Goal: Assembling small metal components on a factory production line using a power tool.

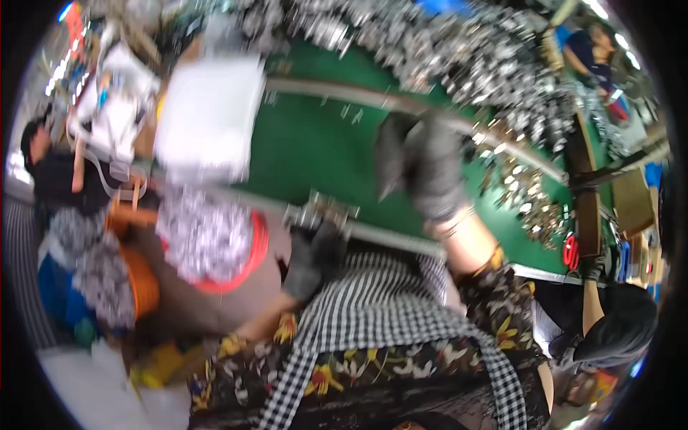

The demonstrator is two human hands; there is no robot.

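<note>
My left hand (pixel 315 259), in a dark grey glove, is at the near edge of the green table (pixel 308 147). Its fingers are closed around a few shiny metal parts (pixel 326 209), blurred at the tabletop's rim. Over the middle of the table is my right hand (pixel 430 166), gloved the same way. It is smeared by motion, and I cannot make out whether anything is in its fingers. A large heap of silvery metal parts (pixel 430 54) covers the far side, beyond a metal strip (pixel 330 89). Smaller brownish, glinting pieces (pixel 527 201) lie to the right of my right hand.
White sheets or bags (pixel 208 118) are stacked at the table's left. Below them stands a red basket (pixel 259 247) filled with silvery parts, near an orange basket (pixel 141 283). Red-handled scissors (pixel 570 252) lie at the right edge. Other people are on both sides.
</note>
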